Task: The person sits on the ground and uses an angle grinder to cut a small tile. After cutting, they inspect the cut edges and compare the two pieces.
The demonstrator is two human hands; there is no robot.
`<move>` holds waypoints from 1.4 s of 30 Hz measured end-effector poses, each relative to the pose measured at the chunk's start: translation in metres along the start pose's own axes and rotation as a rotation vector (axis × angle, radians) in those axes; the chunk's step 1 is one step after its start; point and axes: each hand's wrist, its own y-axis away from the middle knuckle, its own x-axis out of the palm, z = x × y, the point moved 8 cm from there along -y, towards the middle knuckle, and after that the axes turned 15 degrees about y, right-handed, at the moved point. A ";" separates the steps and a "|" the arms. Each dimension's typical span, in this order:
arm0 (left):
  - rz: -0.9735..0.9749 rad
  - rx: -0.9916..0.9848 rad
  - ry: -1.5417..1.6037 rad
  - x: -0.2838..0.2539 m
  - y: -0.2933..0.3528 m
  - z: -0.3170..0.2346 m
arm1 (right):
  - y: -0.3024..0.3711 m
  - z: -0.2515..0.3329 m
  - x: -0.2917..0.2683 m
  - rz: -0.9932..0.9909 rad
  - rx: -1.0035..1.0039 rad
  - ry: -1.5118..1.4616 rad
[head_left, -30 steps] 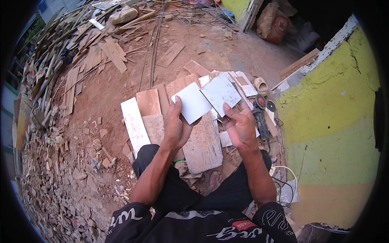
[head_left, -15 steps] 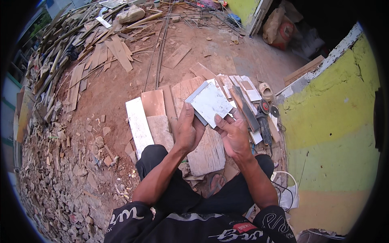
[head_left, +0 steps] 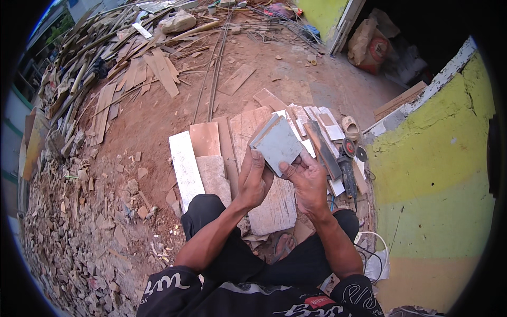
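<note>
Above a worn wooden board [head_left: 272, 211], I hold a small stack of square tile pieces [head_left: 280, 145] between both hands. The uppermost piece shows a dull grey face, and the edge of another shows behind it at the upper left. My left hand [head_left: 253, 182] grips the stack's left side, its thumb at the lower left edge. My right hand [head_left: 307, 182] closes on the lower right corner, thumb on top and fingers behind. How many pieces there are cannot be made out.
An angle grinder [head_left: 348, 171] lies at the right beside a dark tile strip [head_left: 322, 150] and several cut pieces. A white tile strip [head_left: 186, 166] and a brown tile [head_left: 205, 139] lie left of the board. Rubble [head_left: 100, 232] covers the left; a green wall [head_left: 428, 174] stands right.
The tile stack has been tilted in my hands; its upper face showed bright white before and now looks grey. Both hands still hold it, and the view has shifted slightly.
</note>
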 end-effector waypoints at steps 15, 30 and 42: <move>0.130 -0.075 -0.110 -0.003 0.009 0.009 | -0.001 0.004 -0.003 0.044 0.002 0.029; 0.015 0.018 -0.037 -0.014 0.005 0.008 | -0.001 0.004 -0.009 -0.019 -0.018 -0.063; -0.039 -0.009 0.102 -0.016 -0.003 0.012 | 0.008 0.017 -0.030 -0.159 -0.027 -0.225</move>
